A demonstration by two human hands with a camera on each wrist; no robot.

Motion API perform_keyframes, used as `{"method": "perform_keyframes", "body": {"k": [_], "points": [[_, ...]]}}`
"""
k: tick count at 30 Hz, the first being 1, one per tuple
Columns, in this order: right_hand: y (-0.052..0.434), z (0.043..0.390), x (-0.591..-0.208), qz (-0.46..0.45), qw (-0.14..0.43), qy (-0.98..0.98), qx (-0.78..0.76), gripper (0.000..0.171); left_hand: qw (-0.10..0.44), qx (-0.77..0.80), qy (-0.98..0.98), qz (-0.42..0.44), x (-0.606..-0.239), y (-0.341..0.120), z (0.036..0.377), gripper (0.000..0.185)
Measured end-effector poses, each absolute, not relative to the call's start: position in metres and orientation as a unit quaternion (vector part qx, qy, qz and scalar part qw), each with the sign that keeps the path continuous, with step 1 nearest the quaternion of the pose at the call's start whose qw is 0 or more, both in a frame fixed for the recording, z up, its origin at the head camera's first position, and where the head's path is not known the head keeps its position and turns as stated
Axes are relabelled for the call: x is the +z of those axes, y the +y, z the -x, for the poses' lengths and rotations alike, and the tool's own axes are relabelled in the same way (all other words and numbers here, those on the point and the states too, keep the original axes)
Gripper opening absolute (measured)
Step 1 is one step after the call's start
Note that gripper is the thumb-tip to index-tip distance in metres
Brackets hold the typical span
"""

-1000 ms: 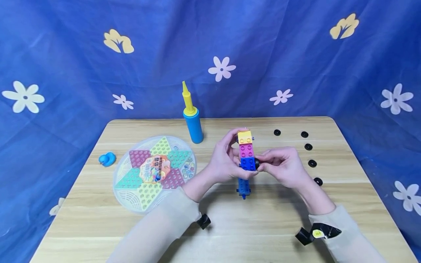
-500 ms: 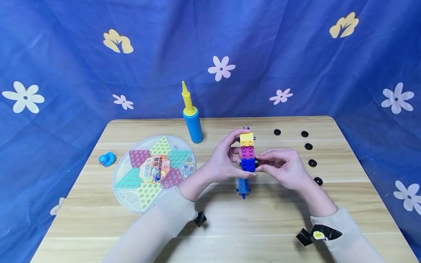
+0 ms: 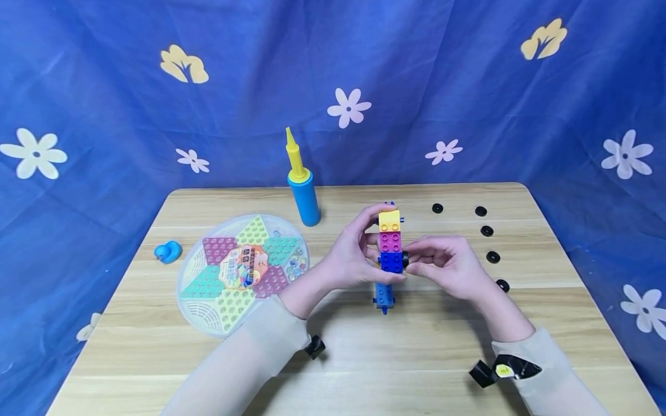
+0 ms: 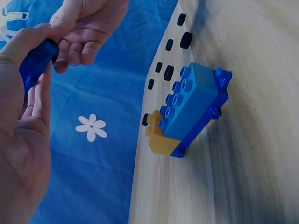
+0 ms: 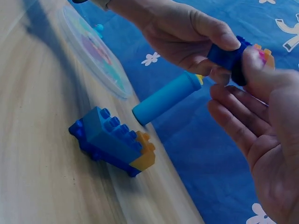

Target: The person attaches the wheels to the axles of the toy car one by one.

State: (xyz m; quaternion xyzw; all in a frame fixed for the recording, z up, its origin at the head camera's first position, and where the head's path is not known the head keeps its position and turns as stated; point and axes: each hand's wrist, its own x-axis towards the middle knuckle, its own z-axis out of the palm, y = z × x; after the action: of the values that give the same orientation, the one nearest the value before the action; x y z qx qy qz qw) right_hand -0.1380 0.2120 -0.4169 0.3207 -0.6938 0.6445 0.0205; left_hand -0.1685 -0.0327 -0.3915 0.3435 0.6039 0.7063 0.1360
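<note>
Head camera: a stack of toy building bricks point(image 3: 390, 241), yellow on top, magenta in the middle and dark blue at the bottom, was held upright above the middle of a wooden table point(image 3: 364, 358). The left hand point(image 3: 351, 257) gripped the stack from its left side, thumb under the blue brick and fingers curled up behind the yellow one. The right hand point(image 3: 447, 264) met it from the right, thumb and forefinger pinching a small black wheel point(image 3: 405, 259) against the side of the blue brick, the other fingers loosely curved. Both forearms, in pale beige sleeves, angled in from the near edge of the table, each with a black wrist mount.

Directly below the stack lay a blue brick vehicle point(image 3: 384, 296) on the tabletop; the wrist views showed it as a light blue studded block point(image 4: 191, 105) on a darker blue base with a yellow-orange piece at one end, untouched by either hand. Five more loose black wheels point(image 3: 492, 256) lay in a curved line on the table to the right of the hands.

To the left stood an upright blue hand pump with a yellow nozzle point(image 3: 302, 182), and beyond it a round Chinese checkers board point(image 3: 242, 271) with a star in pastel colours and marbles under its clear cover. Its orange centre label carried print too small to read. A small blue rubber duck point(image 3: 168, 252) sat near the table's left edge. A blue cloth with white flowers point(image 3: 348, 107) hung behind.
</note>
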Motion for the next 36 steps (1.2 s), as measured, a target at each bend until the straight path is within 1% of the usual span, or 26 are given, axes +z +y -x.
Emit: {"method": "perform_keyframes", "body": {"k": [4,15,19,23,26,32,36], "points": [[0.212,0.139,-0.420,-0.332,0.011,-0.702,0.630,0.019,0.135,0.707,0.601,-0.347,-0.391,-0.033,0.168,0.111],[0.204,0.140,-0.424,-0.353,-0.006,-0.694,0.627,0.007,0.141,0.674,0.633,-0.354,-0.391,-0.035,0.167,0.112],[0.204,0.139,-0.423,-0.353,-0.022,-0.689,0.632,0.012,0.149,0.658,0.650,-0.350,-0.393,-0.036,0.168,0.115],[0.204,0.138,-0.423,-0.349,-0.021,-0.694,0.630,0.014,0.160,0.661,0.647,-0.346,-0.394,-0.036,0.169,0.115],[0.205,0.137,-0.424,-0.343,-0.020,-0.699,0.628,0.014,0.167,0.665,0.641,-0.346,-0.394,-0.036,0.169,0.114],[0.203,0.135,-0.421,-0.321,-0.032,-0.709,0.627,0.023,0.181,0.668,0.633,-0.347,-0.393,-0.036,0.169,0.112],[0.202,0.134,-0.420,-0.326,-0.025,-0.707,0.627,0.024,0.184,0.676,0.625,-0.344,-0.393,-0.037,0.169,0.107]]}}
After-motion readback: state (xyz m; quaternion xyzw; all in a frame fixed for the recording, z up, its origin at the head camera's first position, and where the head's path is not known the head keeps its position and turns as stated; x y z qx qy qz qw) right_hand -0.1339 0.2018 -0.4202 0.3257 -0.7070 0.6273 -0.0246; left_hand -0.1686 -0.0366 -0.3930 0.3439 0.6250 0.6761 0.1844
